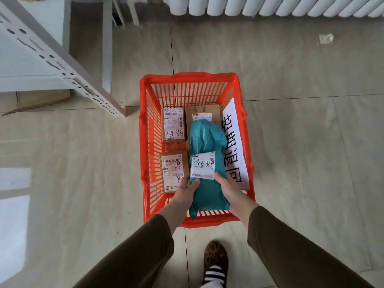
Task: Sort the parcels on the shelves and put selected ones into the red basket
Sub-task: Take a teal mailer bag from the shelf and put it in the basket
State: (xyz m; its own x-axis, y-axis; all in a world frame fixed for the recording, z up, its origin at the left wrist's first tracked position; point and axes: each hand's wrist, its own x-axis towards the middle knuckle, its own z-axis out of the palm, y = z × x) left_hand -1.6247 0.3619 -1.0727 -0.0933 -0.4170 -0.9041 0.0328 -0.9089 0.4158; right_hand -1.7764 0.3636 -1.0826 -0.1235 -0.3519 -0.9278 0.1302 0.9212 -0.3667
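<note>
A red basket stands on the floor in front of me. A teal plastic mailer bag with a white shipping label lies lengthwise inside it. My left hand grips the bag's near left side and my right hand grips its near right side. Three brown cardboard parcels lie under and beside the bag: one at the far left, one at the near left, and one at the far middle, partly covered by the bag.
A white paper sign with black handwriting leans on the basket's right wall. A white metal shelf post slants at the left, with flat cardboard under it. A white radiator lines the far wall. My shoe is below the basket.
</note>
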